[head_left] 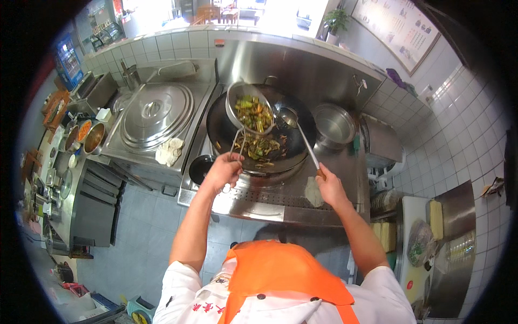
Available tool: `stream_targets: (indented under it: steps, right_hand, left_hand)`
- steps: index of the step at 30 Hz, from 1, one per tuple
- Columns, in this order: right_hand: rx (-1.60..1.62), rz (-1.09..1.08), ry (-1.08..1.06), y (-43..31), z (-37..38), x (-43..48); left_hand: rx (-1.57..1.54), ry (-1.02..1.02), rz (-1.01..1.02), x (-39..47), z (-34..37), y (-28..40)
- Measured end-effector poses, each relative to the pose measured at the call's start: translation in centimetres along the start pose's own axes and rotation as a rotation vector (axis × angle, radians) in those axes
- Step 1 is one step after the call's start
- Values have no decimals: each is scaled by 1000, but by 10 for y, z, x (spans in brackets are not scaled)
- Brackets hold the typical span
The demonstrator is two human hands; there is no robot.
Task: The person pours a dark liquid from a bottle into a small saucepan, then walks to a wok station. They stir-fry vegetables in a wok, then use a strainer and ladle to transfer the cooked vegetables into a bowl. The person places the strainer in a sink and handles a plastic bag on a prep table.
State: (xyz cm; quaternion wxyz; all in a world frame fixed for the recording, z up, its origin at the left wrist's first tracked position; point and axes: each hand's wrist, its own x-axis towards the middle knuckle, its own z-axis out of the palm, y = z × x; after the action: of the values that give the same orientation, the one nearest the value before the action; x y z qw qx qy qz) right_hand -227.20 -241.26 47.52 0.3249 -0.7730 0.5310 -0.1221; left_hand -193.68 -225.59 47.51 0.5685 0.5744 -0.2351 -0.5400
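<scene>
My left hand (225, 171) grips the wire handle of a metal strainer (231, 106), tilted over a large black wok (297, 101). Chopped green vegetables (254, 113) with brownish pieces fill the strainer. More cooked pieces (262, 146) lie in the wok below its rim. In my right hand (332, 187) is the wooden grip end of a long-handled steel ladle (289, 117). The ladle's bowl is over the right half of the wok, beside the strainer. A pale folded cloth (313, 192) lies on the stove edge by my right hand.
A steel pot of liquid (334, 124) stands right of the wok. At left are a large lidded pot (157, 114), a crumpled cloth (169, 152) and bowls of ingredients (94, 138). A dark round container (201, 169) sits near my left wrist. A tall steel splashback (291, 60) rises behind.
</scene>
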Motion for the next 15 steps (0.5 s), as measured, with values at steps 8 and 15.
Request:
stream_targets:
  steps: [8,15]
  right_hand:
    - [1195,663,-643,-38,23,-44]
    - [2168,865,-1000,-44,57,-44]
  left_hand:
    - [41,-5,37,-28,-45,48]
    - [119,95,28,-46,-67,57]
